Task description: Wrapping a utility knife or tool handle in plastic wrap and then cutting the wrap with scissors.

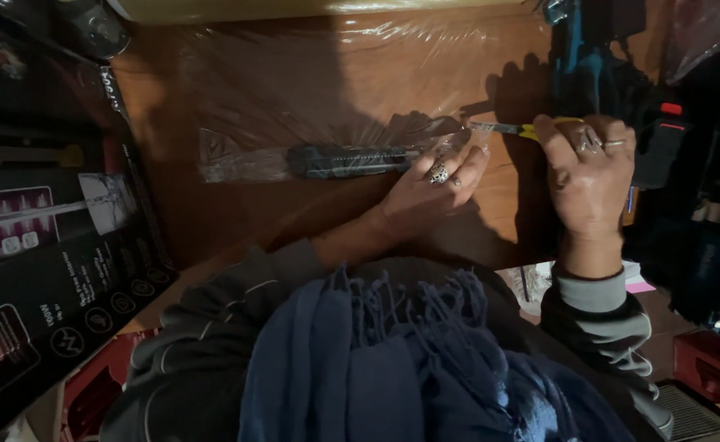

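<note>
one view only, head cam, worn on the person, looking steeply down & slightly fwd over their chest. close range: blue fringed scarf (393, 352) fills the bottom centre, wooden table (213, 221) takes the middle, its far edge near the top of frame. both hands sit mid-frame, just right of centre. dark printed box (41, 254) cuts in at left edge, dark clutter at right. no 2nd view to overlap with.
</note>
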